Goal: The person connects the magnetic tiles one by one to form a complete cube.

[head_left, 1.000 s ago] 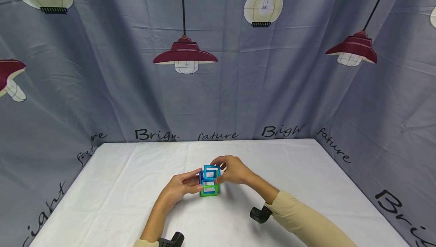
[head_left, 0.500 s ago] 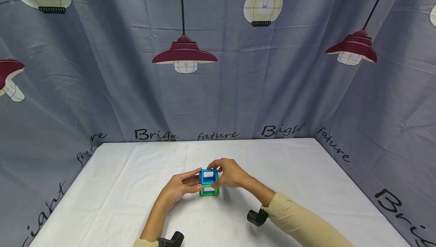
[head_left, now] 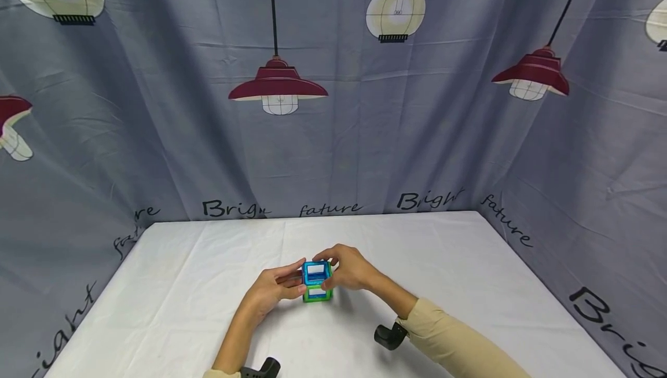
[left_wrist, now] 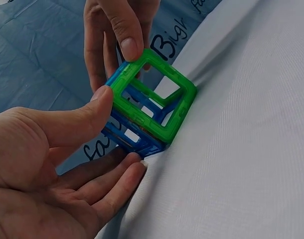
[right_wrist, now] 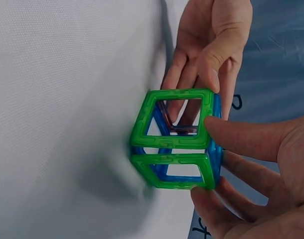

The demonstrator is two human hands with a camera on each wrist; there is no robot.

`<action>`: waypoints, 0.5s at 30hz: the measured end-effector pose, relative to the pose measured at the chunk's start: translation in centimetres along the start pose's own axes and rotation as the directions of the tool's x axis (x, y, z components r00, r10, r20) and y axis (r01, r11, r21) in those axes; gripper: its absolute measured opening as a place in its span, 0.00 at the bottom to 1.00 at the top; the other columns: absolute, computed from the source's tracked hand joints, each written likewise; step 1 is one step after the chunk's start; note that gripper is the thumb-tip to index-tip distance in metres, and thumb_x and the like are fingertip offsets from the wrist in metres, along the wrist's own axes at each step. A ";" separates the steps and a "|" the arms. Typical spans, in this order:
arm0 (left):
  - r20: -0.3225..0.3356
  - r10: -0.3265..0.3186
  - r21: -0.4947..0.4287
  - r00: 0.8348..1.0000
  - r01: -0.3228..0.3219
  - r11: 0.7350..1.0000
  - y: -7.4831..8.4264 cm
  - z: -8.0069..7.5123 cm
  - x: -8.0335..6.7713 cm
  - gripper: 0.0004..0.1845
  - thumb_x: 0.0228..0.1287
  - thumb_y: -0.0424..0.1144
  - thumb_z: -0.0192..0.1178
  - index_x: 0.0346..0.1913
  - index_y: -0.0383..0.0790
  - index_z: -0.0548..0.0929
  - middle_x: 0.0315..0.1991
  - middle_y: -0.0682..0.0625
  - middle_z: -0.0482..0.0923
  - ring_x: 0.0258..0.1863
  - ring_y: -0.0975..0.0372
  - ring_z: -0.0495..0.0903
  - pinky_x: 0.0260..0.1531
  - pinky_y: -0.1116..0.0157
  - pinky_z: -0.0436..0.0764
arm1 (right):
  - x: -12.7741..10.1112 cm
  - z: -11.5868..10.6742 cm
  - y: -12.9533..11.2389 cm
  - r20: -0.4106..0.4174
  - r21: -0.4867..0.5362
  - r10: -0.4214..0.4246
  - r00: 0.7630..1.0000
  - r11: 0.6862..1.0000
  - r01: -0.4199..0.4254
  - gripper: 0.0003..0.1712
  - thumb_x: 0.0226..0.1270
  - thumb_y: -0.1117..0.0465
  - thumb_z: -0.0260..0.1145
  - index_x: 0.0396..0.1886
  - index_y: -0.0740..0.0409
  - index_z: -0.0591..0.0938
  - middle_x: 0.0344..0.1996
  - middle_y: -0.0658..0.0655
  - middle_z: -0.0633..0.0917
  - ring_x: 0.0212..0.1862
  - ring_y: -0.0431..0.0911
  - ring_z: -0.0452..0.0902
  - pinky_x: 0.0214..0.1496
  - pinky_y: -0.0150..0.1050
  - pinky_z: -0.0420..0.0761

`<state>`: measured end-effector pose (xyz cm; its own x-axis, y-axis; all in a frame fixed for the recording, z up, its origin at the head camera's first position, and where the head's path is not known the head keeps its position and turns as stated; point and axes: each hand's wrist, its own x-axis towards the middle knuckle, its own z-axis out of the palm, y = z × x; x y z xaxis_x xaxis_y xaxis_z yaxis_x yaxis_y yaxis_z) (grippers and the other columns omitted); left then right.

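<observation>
A small open cube of see-through magnetic tiles [head_left: 317, 300], green and blue square frames, stands on the white cloth. A blue magnetic tile [head_left: 315, 263] lies across its top. The left hand [head_left: 268, 291] grips the cube from the left, its thumb at the front green tile [left_wrist: 183, 115] and its other fingers along the blue side and base. The right hand [head_left: 354, 268] pinches the blue top tile, thumb at the near edge and fingers at the far edge. In the right wrist view, two green tiles [right_wrist: 179, 94] meet at one corner, and blue tiles show behind them.
White cloth [head_left: 208, 262] covers the table. Grey-blue curtains [head_left: 333, 152] printed with lamps and lettering hang behind it and at both sides. Each wrist wears a black camera mount [head_left: 391, 336]; the sleeves [head_left: 448, 337] are beige.
The right hand has lowered the blue tile from a raised position onto the cube's top, moving slightly left and toward the person. The left hand has kept its hold on the cube.
</observation>
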<state>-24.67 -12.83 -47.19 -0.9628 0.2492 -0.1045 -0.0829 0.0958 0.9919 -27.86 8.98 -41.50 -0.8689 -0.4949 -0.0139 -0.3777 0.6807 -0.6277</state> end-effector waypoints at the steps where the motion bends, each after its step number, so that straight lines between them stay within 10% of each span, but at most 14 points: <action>1: 0.002 -0.001 0.002 1.000 0.001 1.000 0.1 0.0 0.0 0.37 0.59 0.31 0.73 0.72 0.39 0.73 0.66 0.34 0.76 0.62 0.49 0.80 0.57 0.62 0.83 | 0.0 0.0 0.0 -0.001 0.002 0.001 1.000 1.000 -0.001 0.32 0.47 0.65 0.83 0.56 0.57 0.86 0.52 0.61 0.84 0.51 0.57 0.78 0.43 0.45 0.81; 15: -0.023 -0.014 0.041 1.000 0.015 0.999 0.3 1.2 0.5 0.36 0.59 0.31 0.72 0.72 0.43 0.74 0.66 0.34 0.76 0.63 0.47 0.79 0.58 0.56 0.82 | -0.5 -0.1 0.7 -0.053 0.017 0.007 0.999 1.000 -0.006 0.31 0.47 0.67 0.82 0.55 0.59 0.85 0.51 0.59 0.85 0.50 0.55 0.78 0.46 0.46 0.81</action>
<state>-24.86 -11.56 -46.98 -0.9671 0.2257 -0.1170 -0.0870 0.1385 0.9865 -27.77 9.75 -41.83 -0.8873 -0.4606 0.0229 -0.3667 0.6746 -0.6407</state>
